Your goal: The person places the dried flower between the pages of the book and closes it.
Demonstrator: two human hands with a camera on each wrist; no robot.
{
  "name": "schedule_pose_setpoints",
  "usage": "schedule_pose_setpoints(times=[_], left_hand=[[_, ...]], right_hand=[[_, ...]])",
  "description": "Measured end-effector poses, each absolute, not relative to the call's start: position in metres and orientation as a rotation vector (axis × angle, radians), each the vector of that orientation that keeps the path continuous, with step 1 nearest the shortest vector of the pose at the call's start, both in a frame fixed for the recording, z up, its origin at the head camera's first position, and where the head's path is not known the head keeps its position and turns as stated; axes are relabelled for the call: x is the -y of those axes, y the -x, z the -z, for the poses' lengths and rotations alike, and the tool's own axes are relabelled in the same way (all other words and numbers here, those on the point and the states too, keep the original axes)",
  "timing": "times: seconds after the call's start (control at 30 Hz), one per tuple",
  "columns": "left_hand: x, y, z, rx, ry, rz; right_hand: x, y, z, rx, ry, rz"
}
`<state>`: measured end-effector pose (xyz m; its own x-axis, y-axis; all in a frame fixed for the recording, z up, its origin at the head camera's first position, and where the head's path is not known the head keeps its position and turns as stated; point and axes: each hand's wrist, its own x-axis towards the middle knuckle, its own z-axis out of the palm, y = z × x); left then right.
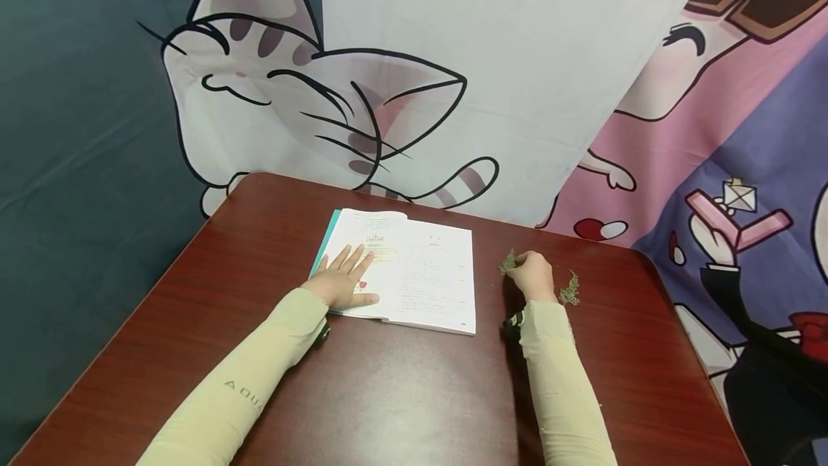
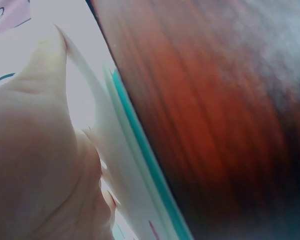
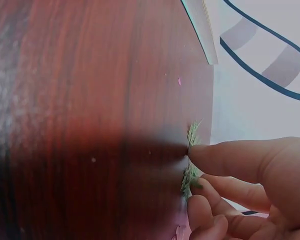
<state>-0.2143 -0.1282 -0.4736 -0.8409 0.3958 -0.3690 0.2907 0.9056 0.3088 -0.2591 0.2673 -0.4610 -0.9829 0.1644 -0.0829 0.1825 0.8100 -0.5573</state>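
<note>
An open book point(image 1: 436, 272) with printed pages and a teal cover edge lies on the table. My left hand point(image 1: 341, 286) rests flat on its left page, fingers spread; the left wrist view shows the thumb side of that hand close over the paper. To the right of the book, my right hand point(image 1: 533, 277) pinches a small green leafy sprig point(image 1: 507, 262) down at the tabletop. Feathery green bits point(image 3: 194, 132) show on both sides of the fingertips in the right wrist view. Another green sprig point(image 1: 570, 289) lies just right of this hand.
The reddish-brown wooden table point(image 1: 401, 394) has rounded far corners. Behind it hangs a cloth backdrop point(image 1: 517, 56) with cartoon figures. A tiny pink scrap point(image 3: 179, 81) lies on the tabletop near the book.
</note>
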Motion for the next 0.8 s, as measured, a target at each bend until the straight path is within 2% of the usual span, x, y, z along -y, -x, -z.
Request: schedule_pose_setpoints(times=[0.3, 0.8], left_hand=[[0.129, 0.223, 0.489, -2.652, -0.501, -0.296], [0.126, 0.212, 0.467, -2.643, -0.499, -0.288]], right_hand=[[-0.269, 0.259, 0.465, -2.931, -0.323, 0.98], [-0.268, 0.256, 0.459, -2.883, -0.392, 1.0]])
